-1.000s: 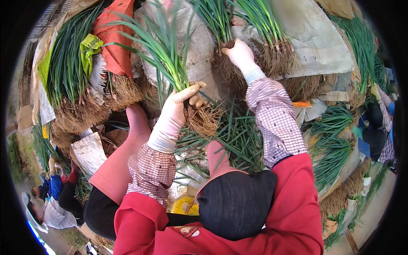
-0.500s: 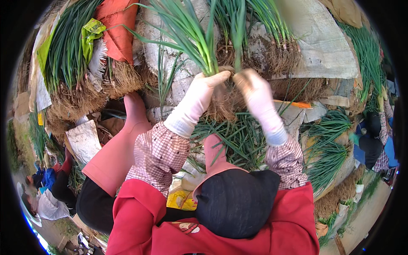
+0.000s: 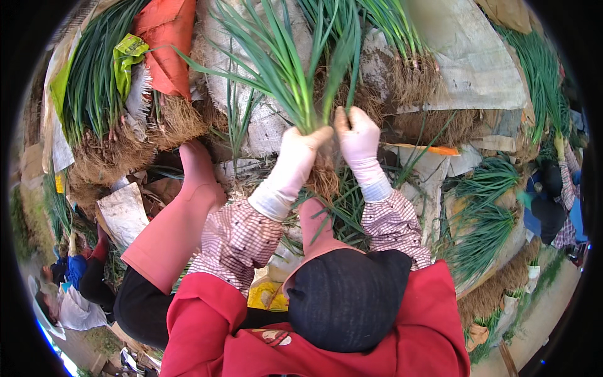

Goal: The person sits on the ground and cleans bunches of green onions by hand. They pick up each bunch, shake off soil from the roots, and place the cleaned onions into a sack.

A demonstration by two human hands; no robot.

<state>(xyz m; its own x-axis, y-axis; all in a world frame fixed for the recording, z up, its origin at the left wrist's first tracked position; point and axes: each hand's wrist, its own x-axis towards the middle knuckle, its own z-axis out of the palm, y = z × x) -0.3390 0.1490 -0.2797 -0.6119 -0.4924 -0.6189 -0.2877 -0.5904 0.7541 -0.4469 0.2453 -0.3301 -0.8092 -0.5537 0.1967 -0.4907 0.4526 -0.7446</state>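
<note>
My left hand [image 3: 293,157], in a pale glove, is closed round a bunch of green onions [image 3: 294,81]. Their long leaves fan up and away, and the brown stringy roots [image 3: 323,178] hang below the fist. Close on its right, my right hand [image 3: 360,139], gloved alike, has thumb and fingers pinched together at a green onion leaf that rises from them; the fingertips are partly blurred. Loose green leaves [image 3: 348,210] lie beneath both hands, around my pink boot [image 3: 314,223].
More rooted green onions [image 3: 100,88] lie at far left beside an orange-red sack [image 3: 166,47]. Another bundle [image 3: 411,60] rests on pale sacking [image 3: 480,63] beyond my hands. Leafy piles [image 3: 483,232] are on the right. Other people [image 3: 553,201] sit at both sides.
Both hands have come a little nearer to me. The left has moved down with the bunch, and the right has shifted slightly left and lower.
</note>
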